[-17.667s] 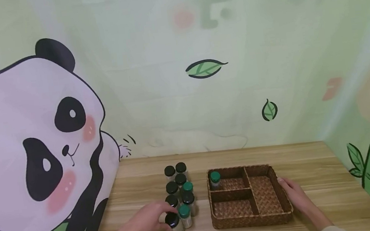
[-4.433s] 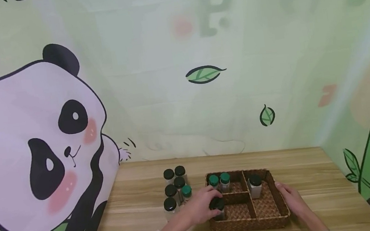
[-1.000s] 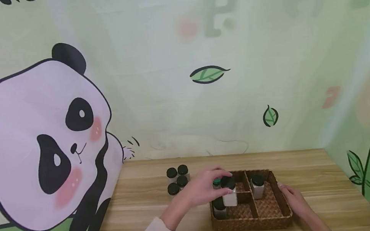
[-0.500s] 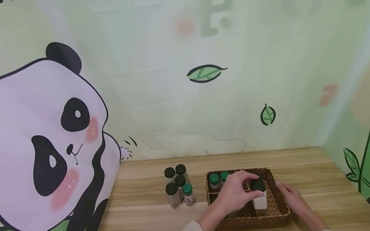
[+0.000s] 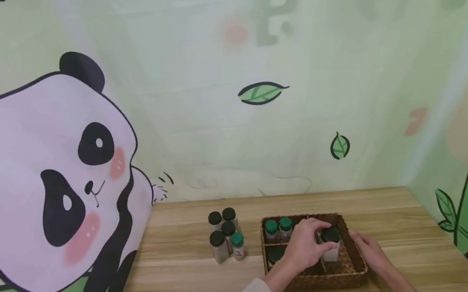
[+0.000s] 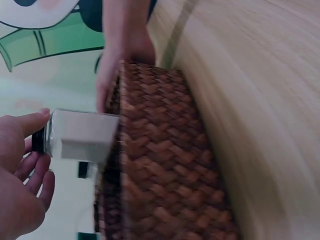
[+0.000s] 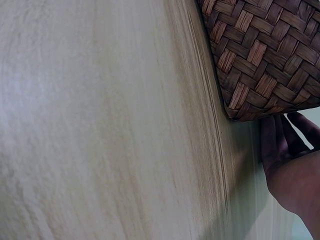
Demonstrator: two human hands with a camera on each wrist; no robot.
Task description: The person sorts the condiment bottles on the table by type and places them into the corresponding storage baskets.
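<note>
In the head view my left hand (image 5: 305, 247) pinches a jar (image 5: 332, 253) by its black lid, over the right compartment of a brown woven basket (image 5: 321, 281). The left wrist view shows the same clear jar (image 6: 82, 132) with pale contents, its base at the basket rim. My right hand (image 5: 371, 248) holds the basket's right side, thumb at the rim; in the right wrist view its fingers (image 7: 272, 135) lie against the outer wall. Two green-capped jars (image 5: 285, 227) stand in the back left compartment. A black-lidded jar (image 5: 274, 255) is in the front left one, partly hidden.
Left of the basket, several black-lidded jars (image 5: 218, 245) and a green-capped jar (image 5: 238, 247) stand grouped on the wooden table (image 5: 190, 287). A panda-printed backdrop (image 5: 196, 121) rises behind the table's back edge.
Over the last second my left hand carried the black-lidded jar rightward, then lowered it slightly. Since the oldest frame, several jars have gone from the table group into the basket. My right hand stays put.
</note>
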